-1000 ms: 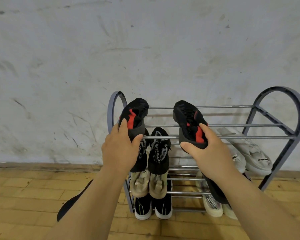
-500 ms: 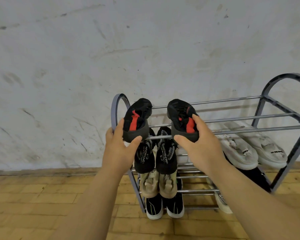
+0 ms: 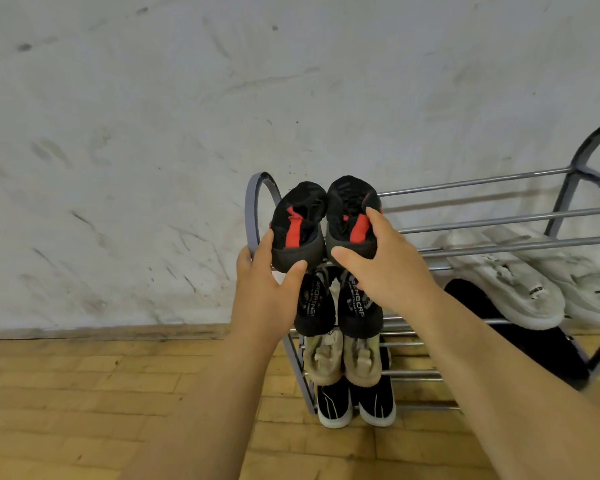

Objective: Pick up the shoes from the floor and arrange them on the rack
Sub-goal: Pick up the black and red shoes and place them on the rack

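Left hand [image 3: 267,292] curled round left shoe [image 3: 298,223] heel, right hand [image 3: 385,271] round right shoe [image 3: 347,206]; toes beyond fingertips, over rack [image 3: 465,183]; probably light, soft-knit, heel firmest hold

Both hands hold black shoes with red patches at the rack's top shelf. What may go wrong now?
1. The grey metal rack's top shelf is thin bars with gaps; when the left hand and right hand let go, the right black-and-red shoe may tip between them or slide off.
2. The left black-and-red shoe is close to the curved end frame and may catch on it.
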Demonstrator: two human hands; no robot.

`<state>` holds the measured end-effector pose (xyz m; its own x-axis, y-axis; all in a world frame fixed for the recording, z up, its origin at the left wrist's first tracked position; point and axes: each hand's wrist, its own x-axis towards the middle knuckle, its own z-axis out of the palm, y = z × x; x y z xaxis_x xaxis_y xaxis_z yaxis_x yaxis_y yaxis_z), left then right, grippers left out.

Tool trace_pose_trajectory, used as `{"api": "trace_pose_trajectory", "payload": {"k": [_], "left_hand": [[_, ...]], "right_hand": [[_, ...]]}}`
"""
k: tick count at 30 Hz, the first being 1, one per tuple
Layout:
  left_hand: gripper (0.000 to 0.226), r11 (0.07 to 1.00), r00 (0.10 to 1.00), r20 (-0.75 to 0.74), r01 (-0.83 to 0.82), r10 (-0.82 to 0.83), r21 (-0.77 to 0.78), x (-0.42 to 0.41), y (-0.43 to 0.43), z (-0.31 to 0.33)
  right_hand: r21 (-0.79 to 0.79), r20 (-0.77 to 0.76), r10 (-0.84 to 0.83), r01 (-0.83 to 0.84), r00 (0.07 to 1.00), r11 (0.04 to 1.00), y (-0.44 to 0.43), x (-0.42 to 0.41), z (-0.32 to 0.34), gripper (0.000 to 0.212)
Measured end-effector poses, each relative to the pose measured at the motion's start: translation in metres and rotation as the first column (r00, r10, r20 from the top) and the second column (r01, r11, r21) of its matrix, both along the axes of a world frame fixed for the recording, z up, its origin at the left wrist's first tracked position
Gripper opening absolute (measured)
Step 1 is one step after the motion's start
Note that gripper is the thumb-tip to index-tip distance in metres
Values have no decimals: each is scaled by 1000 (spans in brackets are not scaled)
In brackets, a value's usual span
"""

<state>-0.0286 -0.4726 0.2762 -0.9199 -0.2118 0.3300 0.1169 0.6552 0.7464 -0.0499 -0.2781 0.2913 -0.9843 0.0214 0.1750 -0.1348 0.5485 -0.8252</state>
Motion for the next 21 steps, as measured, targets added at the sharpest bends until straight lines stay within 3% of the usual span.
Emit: {"api": "trace_pose_trajectory", "payload": {"k": [5,7,9,11,13,14,18,21], "left_hand": [[78,998,998,14,53,-53,36,8,-3,6],[86,996,996,57,71,-74,55,19,-9,12],[88,998,994,87,61,-62,21,31,-21,25],[87,1000,997,80,20,-21,14,49,-40,42],[82,998,997,66,-42,39,55,80,-63,49],[80,995,995,69,-73,68,66,103,-77,46],[84,974,950,231,-223,209,33,214,-147,-5],[91,927,847,408,-376,341,6,285,-198,-62]], "right_hand": [[35,79,38,-41,996,999,3,7,9,112],[76,84,17,-23,996,997,2,16,16,109],[177,-6,-48,48,999,983,-4,32,25,98],[261,-229,-45,106,972,960,-21,60,33,79],[361,-370,129,15,920,932,-47,90,35,62],[412,-363,241,-77,900,908,-62,104,31,59],[433,40,501,-467,864,771,-112,150,-3,66],[440,251,569,-616,783,653,-145,172,-26,70]]}}
